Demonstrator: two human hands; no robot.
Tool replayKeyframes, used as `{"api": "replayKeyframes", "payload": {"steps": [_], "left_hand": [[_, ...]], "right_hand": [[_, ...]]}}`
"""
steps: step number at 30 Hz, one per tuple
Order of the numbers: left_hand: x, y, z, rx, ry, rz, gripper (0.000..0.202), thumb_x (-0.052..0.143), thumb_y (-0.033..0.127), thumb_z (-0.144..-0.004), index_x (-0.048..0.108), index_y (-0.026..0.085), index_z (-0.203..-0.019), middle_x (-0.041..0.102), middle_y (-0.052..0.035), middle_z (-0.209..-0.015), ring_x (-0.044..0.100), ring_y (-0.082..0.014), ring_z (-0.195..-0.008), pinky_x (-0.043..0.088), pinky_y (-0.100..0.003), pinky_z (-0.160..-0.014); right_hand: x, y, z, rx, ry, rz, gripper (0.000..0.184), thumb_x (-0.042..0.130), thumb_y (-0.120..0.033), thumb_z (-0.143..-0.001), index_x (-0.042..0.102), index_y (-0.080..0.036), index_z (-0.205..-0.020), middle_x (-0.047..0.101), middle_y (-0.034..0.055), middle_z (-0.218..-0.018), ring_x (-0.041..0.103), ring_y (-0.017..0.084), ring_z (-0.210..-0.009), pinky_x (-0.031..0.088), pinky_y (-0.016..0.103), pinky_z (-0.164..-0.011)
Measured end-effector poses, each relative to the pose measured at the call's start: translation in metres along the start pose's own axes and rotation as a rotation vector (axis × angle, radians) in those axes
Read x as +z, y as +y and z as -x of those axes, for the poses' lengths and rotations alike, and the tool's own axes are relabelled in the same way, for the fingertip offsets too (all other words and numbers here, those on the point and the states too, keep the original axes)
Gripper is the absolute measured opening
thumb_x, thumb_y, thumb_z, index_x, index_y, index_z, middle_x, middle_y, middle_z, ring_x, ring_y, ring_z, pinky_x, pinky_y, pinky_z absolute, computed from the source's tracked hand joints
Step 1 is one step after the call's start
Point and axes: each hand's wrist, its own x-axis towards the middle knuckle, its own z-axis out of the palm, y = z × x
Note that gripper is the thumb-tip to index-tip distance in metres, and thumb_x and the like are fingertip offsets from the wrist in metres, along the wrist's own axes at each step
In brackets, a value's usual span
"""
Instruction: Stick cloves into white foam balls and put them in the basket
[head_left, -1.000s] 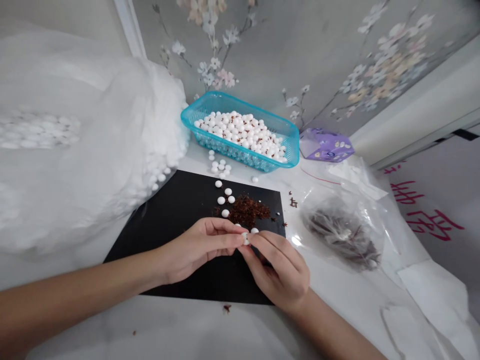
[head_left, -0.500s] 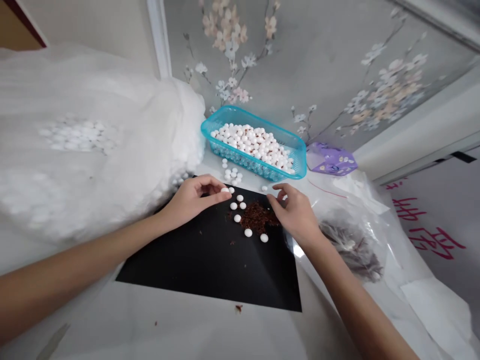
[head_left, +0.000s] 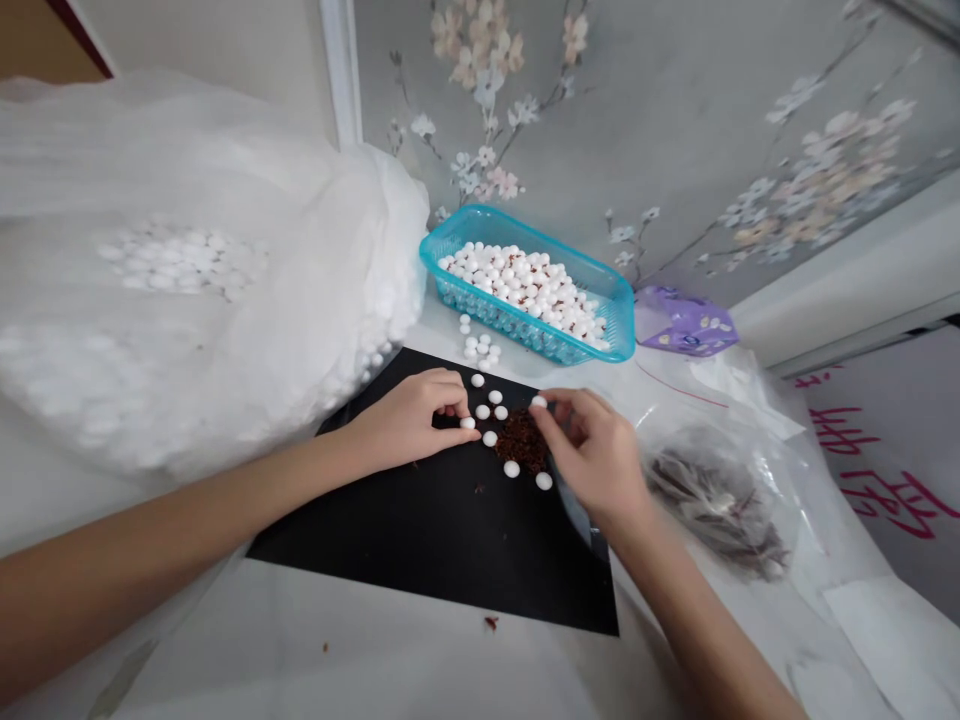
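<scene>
My left hand point(head_left: 412, 420) pinches a small white ball point(head_left: 467, 423) between thumb and fingertips, low over the black sheet point(head_left: 420, 540). Another white ball point(head_left: 538, 401) is pinched in my right hand point(head_left: 592, 440), just above a heap of reddish-brown bits point(head_left: 521, 440). Between and below the hands, several loose white balls point(head_left: 511, 469) lie on the sheet around that heap. The curled fingers of both hands are partly hidden behind the thumbs.
A blue plastic basket point(head_left: 626, 345) full of white balls with brown bits stands behind the sheet. On the left bulges a large translucent bag point(head_left: 337, 300) of white balls. To the right are a clear bag of brown material point(head_left: 720, 500) and a purple packet point(head_left: 686, 320).
My left hand has moved toward the heap with a ball in its fingertips. My right hand now holds a white ball that lay near the sheet's back edge. The view has shifted slightly.
</scene>
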Motion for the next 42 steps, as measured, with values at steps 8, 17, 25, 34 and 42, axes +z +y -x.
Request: {"api": "replayKeyframes", "payload": {"steps": [8,17,25,34,42], "left_hand": [[-0.001,0.002,0.0,-0.056,-0.039,-0.065,0.031,0.061,0.025,-0.077,0.063,0.017,-0.106,0.058,-0.0036,-0.093,0.056,-0.0148,-0.078,0.046,-0.027,-0.073],[0.024,0.061,0.03,-0.325,-0.046,0.419,0.026,0.047,0.036,-0.089,0.05,0.023,-0.111,0.06,-0.0005,-0.088,0.054,-0.011,-0.067,0.045,-0.023,-0.06],[0.033,0.058,0.027,-0.55,0.038,0.895,0.021,0.055,0.037,-0.085,0.059,0.02,-0.098,0.061,-0.0003,-0.086,0.057,-0.0096,-0.073,0.048,-0.019,-0.066],[0.024,0.047,0.019,-0.661,0.478,0.811,0.019,0.052,0.036,-0.087,0.051,0.018,-0.091,0.063,0.0001,-0.084,0.056,-0.0082,-0.065,0.049,-0.02,-0.063],[0.024,0.047,0.019,-0.637,0.334,0.858,0.018,0.051,0.036,-0.087,0.05,0.02,-0.095,0.064,0.0008,-0.081,0.058,-0.0086,-0.065,0.049,-0.021,-0.062]], "right_hand": [[0.012,-0.031,0.061,-0.064,-0.04,-0.176,0.022,0.051,-0.017,-0.087,0.06,-0.019,-0.107,0.055,0.0009,-0.077,0.052,0.01,-0.058,0.044,0.021,-0.052],[0.016,-0.03,0.072,-0.175,0.171,-0.204,0.044,0.055,-0.005,-0.082,0.055,-0.028,-0.119,0.058,0.0021,-0.087,0.059,0.013,-0.069,0.049,0.023,-0.054],[0.018,-0.03,0.067,-0.104,0.172,-0.189,0.048,0.056,-0.009,-0.082,0.047,-0.029,-0.125,0.053,0.0009,-0.086,0.045,0.007,-0.049,0.047,0.022,-0.047],[0.027,-0.035,0.061,-0.169,-0.051,-0.012,0.016,0.05,-0.018,-0.087,0.064,-0.017,-0.095,0.062,0.0065,-0.084,0.064,0.014,-0.064,0.051,0.022,-0.05],[0.017,-0.033,0.063,-0.075,0.099,-0.241,0.008,0.059,-0.014,-0.083,0.062,-0.02,-0.086,0.061,0.0023,-0.081,0.054,0.009,-0.054,0.045,0.021,-0.047]]}}
